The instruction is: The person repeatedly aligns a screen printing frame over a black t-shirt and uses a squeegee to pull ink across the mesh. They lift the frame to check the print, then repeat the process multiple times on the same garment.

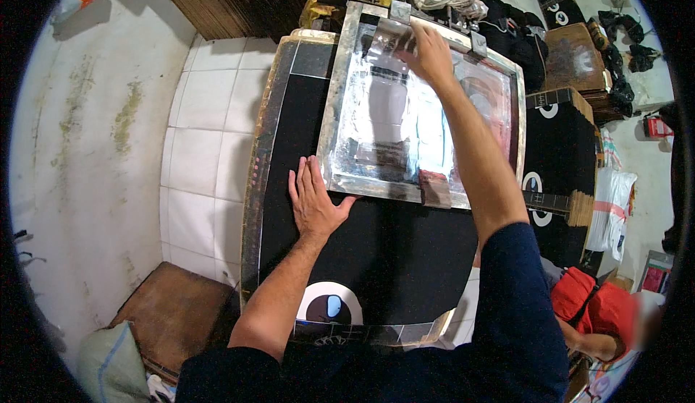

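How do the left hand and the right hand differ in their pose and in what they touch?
The left hand lies flat, fingers spread, on the black cloth beside the printing frame. The right hand reaches far forward over the frame's top end, onto a silvery piece there. Both are bare.

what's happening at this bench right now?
A person is screen printing. The left hand lies flat on the black fabric spread over the print board, at the near-left corner of the metal-framed printing screen. The right hand reaches to the screen's far edge, gripping what looks like a squeegee. A stack of printed black garments sits to the right.
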A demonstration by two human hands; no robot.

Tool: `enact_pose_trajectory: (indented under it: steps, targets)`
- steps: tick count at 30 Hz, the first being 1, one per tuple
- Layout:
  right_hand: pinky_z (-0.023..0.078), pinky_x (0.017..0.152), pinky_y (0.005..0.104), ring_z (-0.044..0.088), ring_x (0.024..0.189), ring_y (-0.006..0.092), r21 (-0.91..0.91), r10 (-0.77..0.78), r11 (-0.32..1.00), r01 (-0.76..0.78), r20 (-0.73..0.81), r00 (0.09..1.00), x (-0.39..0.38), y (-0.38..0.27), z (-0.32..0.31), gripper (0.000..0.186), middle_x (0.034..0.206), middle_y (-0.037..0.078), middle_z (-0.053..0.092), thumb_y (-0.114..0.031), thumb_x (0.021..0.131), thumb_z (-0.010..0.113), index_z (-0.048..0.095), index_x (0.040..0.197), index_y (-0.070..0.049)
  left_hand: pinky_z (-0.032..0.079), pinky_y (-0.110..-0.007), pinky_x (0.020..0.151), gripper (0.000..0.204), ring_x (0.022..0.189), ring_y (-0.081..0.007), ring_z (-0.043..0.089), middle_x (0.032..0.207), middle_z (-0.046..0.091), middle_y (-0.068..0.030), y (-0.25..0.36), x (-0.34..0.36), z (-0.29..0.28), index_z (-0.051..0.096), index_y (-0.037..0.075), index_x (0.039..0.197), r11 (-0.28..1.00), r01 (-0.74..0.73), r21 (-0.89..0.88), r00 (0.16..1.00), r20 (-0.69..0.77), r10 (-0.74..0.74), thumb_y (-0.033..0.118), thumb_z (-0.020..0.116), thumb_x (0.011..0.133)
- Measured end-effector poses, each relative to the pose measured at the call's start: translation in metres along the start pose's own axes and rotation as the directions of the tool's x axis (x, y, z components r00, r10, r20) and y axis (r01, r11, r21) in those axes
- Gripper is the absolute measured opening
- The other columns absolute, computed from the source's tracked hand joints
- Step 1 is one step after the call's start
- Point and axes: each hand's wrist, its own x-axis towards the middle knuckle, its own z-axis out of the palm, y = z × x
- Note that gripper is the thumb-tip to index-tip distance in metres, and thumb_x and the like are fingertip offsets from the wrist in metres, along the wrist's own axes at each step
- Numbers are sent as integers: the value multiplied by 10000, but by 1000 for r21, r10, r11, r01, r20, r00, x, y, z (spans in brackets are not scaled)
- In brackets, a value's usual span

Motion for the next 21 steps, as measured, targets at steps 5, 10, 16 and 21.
enact_pose_trajectory:
  steps: [5, 10, 16, 21]
  targets:
    - [506, 1018, 476, 571, 1326, 346, -295, 108, 955, -15, 302, 947, 48, -17, 16, 678, 1394, 163, 617, -230, 757, 837, 559, 1346, -40, 165, -554, 1273, 1232, 1528, -362, 300, 1579, 349, -279, -1, 1, 0, 206, -80, 1579, 1000, -10, -5, 1000, 11, 10, 439, 904, 706]
    - [572, 889, 477, 698, 1081, 368, -156, 148, 982, -104, 308, 940, 26, -32, 3, 631, 1146, 187, 725, -270, 726, 903, 612, 1256, -92, 165, -557, 1271, 1222, 1526, -369, 302, 1581, 348, -277, -2, 0, -1, 209, -78, 1579, 999, -13, -31, 1000, 11, 14, 440, 903, 716]
    - [471, 752, 469, 667, 948, 306, -178, -6, 984, 26, 112, 994, -90, -85, -21, 342, 966, 62, 678, -17, 764, 729, 588, 1057, -124, 157, -555, 1271, 1231, 1529, -369, 300, 1580, 355, -272, -4, -1, -2, 209, -80, 1578, 999, -16, -51, 1000, 17, 17, 464, 900, 717]
    - [497, 699, 514, 677, 868, 355, -13, -58, 998, 62, 216, 975, -92, -81, -39, 237, 908, 96, 683, -87, 818, 736, 594, 1003, -124, 168, -558, 1266, 1240, 1529, -366, 303, 1578, 366, -270, -4, 0, -1, 218, -87, 1574, 999, -20, -50, 1000, -7, 20, 496, 894, 713]
